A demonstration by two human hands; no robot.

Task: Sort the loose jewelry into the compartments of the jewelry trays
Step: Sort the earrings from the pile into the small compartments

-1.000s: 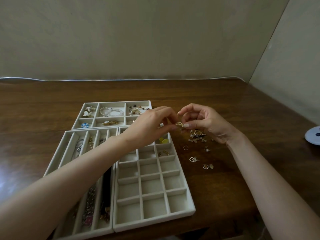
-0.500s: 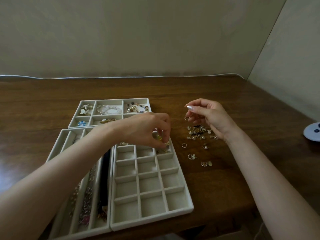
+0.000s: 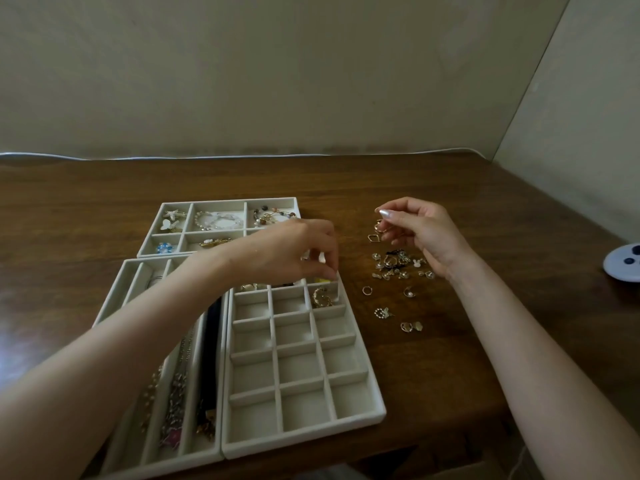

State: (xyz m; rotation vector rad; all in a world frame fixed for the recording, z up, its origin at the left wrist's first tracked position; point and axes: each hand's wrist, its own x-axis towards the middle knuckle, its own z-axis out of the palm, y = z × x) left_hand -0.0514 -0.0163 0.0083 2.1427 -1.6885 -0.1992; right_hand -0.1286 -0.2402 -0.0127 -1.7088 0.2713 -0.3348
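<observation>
The left hand [image 3: 294, 251] covers the far right corner of the grid tray [image 3: 304, 441]. Its curled fingertips [image 3: 329, 271] point down at the rim there, and I cannot tell whether they pinch anything. The hand also hides the near right compartment of the back tray [image 3: 225, 201]. The forearm crosses much of the long-slot tray [image 3: 114, 292]. At three o'clock a white round object [image 3: 623, 263] with dark spots is cut off by the frame edge. The loose pile [image 3: 398, 265] is too small and tangled to count.

The right hand [image 3: 422, 233] hangs at twelve o'clock over the pile. Its thumb and forefinger pinch a small gold earring [image 3: 380, 226], and the other fingers curl loosely. A diamond-shaped gold hoop [image 3: 373, 238] sits just under it; whether it hangs or lies on the table [image 3: 450, 188] is unclear.

There are three trays, all pale with a soft, velvety lining and straight dividers, set edge to edge. The grid tray has three columns of small square cells. One cell in the right column holds a curly gold piece [image 3: 322, 297], and something yellow [image 3: 322, 280] lies in the cell beyond it.

The back tray has six compartments:
- two pale star and butterfly shapes [image 3: 171, 220]
- a pearly bracelet [image 3: 218, 220]
- a bracelet of mixed beads [image 3: 273, 216]
- a blue flower [image 3: 163, 247]
- a gold clip [image 3: 214, 241]

The long slots hold chains and a black band [image 3: 211, 341].

Toward six o'clock from the pile, each apart from the others, lie:
- a plain hoop [image 3: 367, 290]
- a hoop with a pearl [image 3: 409, 292]
- a ring of pearls [image 3: 381, 312]
- a gold pair [image 3: 410, 326]

The table is dark, glossy wood.
</observation>
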